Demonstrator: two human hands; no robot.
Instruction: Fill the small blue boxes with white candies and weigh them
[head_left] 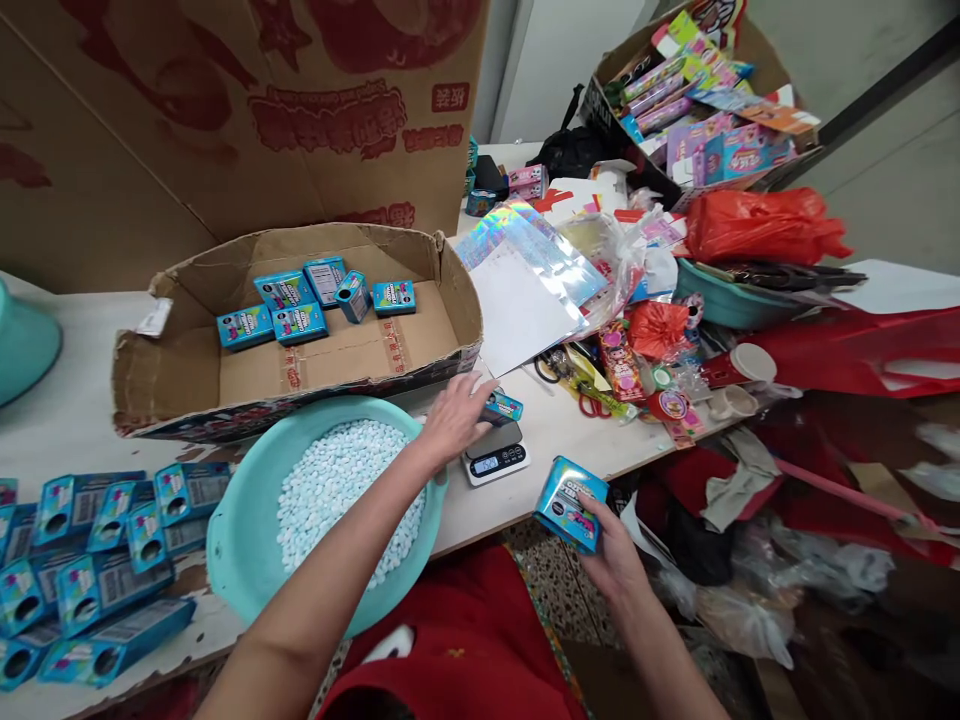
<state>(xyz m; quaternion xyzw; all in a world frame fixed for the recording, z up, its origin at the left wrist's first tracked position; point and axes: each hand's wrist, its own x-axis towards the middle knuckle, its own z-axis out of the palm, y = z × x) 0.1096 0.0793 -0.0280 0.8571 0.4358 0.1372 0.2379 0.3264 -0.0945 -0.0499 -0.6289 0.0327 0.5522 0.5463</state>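
In the head view, the left hand, fingers partly spread, hides part of a small blue box at the scale; I cannot tell whether it grips it. The right hand pinches a shiny blue carton, its colourful print partly covered, by the bench's front edge.

Basin between boxes at left and scale at right, carton behind
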